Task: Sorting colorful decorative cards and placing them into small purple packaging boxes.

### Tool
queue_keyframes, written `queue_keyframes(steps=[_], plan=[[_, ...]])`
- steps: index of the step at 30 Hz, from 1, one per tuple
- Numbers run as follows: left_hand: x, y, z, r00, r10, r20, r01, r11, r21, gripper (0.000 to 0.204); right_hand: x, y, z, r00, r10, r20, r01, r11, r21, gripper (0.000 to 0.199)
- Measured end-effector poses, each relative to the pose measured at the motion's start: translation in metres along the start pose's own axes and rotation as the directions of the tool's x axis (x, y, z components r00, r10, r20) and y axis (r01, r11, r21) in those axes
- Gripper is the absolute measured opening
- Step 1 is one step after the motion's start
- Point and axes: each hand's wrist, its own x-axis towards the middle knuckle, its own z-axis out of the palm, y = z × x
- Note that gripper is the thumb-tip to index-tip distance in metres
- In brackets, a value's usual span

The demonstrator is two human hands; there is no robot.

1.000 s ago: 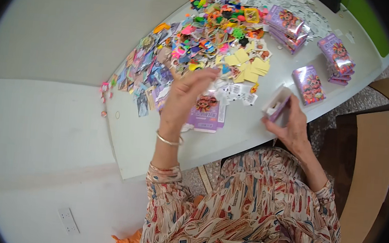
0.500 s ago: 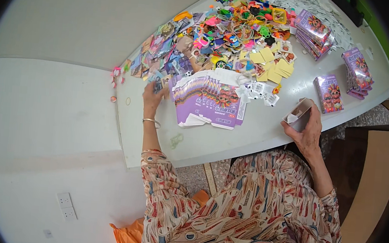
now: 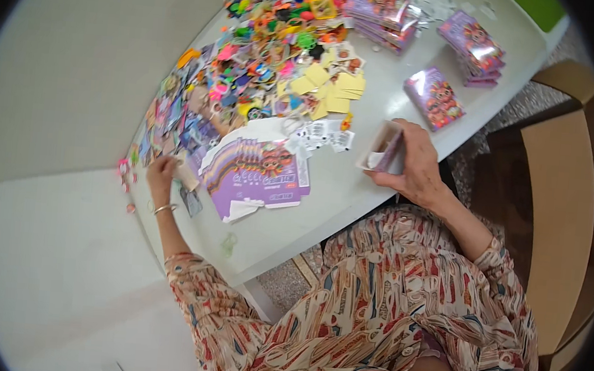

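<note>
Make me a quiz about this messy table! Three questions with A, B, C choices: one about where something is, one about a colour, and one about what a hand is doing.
1. Where is the fan of flat purple boxes?
A. on the floor
B. on the table between the hands
C. on the cardboard box

2. What colour are the plain paper squares?
A. yellow
B. black
C. blue

3. What is the right hand doing?
A. lying flat and empty
B. waving in the air
C. holding a small open box

Answers: B, the fan lies on the table between both hands; A, the squares are yellow; C, its fingers wrap the box.
</note>
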Motion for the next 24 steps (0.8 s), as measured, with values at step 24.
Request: queue_keyframes(steps=[24], plan=[[-0.132, 0.38, 0.038, 0.721, 0.663, -0.202, -0.692, 0.704, -0.157, 0.027, 0.005, -0.014, -0.005, 0.997, -0.058, -0.051, 0.052, 0.993, -0.103, 0.085]])
